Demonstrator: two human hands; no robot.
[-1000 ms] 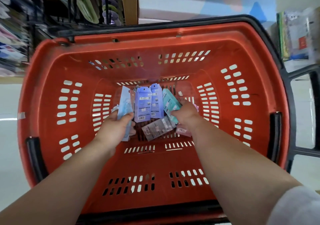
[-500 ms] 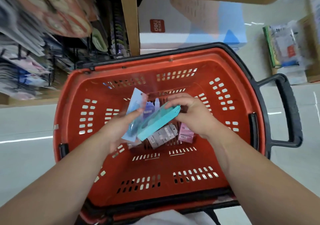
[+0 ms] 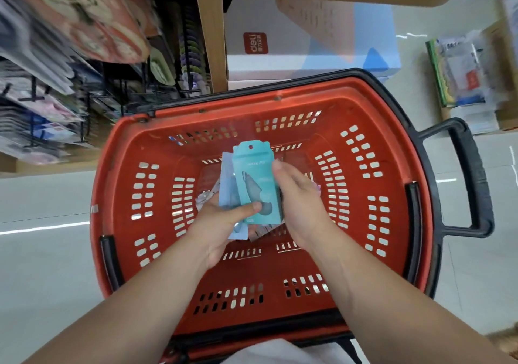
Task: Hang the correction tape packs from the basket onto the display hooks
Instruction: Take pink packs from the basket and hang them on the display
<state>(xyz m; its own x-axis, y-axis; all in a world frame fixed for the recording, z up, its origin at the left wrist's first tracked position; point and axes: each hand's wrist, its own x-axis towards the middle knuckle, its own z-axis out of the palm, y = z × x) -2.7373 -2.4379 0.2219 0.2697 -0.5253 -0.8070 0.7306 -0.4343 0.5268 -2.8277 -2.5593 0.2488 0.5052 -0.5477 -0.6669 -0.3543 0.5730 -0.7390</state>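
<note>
Over the middle of the red basket [image 3: 157, 251] I hold a teal correction tape pack [image 3: 253, 173] upright, its hang hole at the top. My left hand [image 3: 224, 226] grips it from below with the thumb across its front, together with a pale blue pack [image 3: 227, 178] stacked behind it. My right hand [image 3: 297, 195] pinches the teal pack's right edge. A few more packs [image 3: 204, 198] lie on the basket floor, mostly hidden by my hands. Black display hooks [image 3: 92, 97] stick out of the rack at the upper left, blurred.
The basket's black handle [image 3: 473, 178] juts out to the right. A wooden shelf post [image 3: 211, 35] and a white and blue box [image 3: 311, 38] stand behind the basket. Stacked goods [image 3: 465, 77] sit on the floor at the far right. Hanging stationery [image 3: 36, 94] fills the left rack.
Both hands have lifted packs out of the basket. The teal pack went from lying sideways to upright on the pale blue pack in my left hand. My view has pulled back and up.
</note>
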